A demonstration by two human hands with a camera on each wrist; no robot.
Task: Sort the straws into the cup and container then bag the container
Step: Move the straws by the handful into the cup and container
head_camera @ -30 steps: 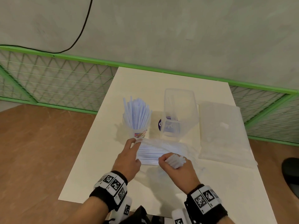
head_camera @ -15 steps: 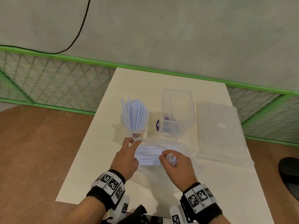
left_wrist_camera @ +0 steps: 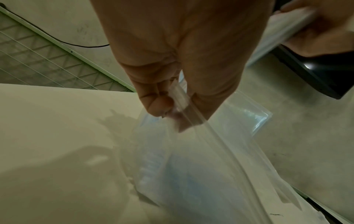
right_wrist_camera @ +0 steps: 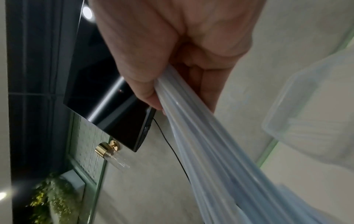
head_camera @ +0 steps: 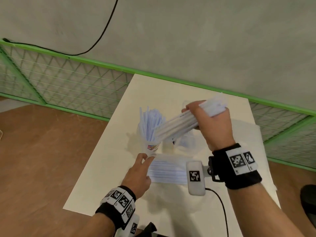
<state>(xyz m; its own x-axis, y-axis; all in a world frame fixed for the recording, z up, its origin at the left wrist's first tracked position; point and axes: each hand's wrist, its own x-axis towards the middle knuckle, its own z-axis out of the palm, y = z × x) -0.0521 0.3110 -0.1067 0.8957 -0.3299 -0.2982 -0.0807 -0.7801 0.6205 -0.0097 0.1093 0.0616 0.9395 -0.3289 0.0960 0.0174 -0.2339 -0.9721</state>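
My cream rectangular table [head_camera: 109, 168] has its left edge running diagonally toward me, with bare top between that edge and the cup; its far edge sits against the green-framed wire mesh fence [head_camera: 68, 82], and brown floor lies beyond the left edge. The near right part of the top is mostly hidden under my right forearm.

My right hand [head_camera: 213, 124] is raised above the table, fingers curled tight round a bundle of translucent white plastic straws [head_camera: 179, 124]. The bundle slants down to the left, its lower ends just over the straws that stand in the small white paper cup with a coloured print [head_camera: 152, 147]; its upper ends stick out past my knuckles. In the right wrist view the straws run out from between thumb and fingers [right_wrist_camera: 145, 84].

The clear rectangular plastic container [right_wrist_camera: 306, 106] stands right of the cup, largely hidden behind my right hand in the head view.

My left hand [head_camera: 138, 177] is low over the table, thumb and fingertips [left_wrist_camera: 159, 104] pinching the rim of a clear zip-top plastic bag of straws [head_camera: 167, 171] that lies flat just in front of the cup. A second flat clear plastic bag [head_camera: 256, 134] lies at the right, partly covered.
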